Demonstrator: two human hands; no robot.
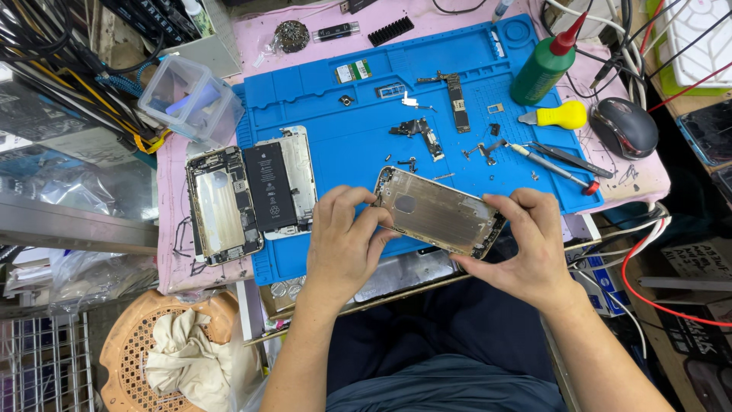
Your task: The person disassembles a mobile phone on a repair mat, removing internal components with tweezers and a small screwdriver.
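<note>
On worktop (177,191), over blue repair mat (335,145): both hands, left (345,243) and right (526,248), grip gutted phone housing (438,214) by its ends. Strip-down step judged underway; next move calls for fine tool, e.g. screwdriver (553,164).

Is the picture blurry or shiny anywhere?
Head view: sharp and evenly lit on the blue mat; soft glare on the gold phone housing held by the left hand and right hand; edges bend from the wide lens.

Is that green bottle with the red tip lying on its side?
No, the green bottle stands upright at the blue mat's far right corner, red tip up.
</note>
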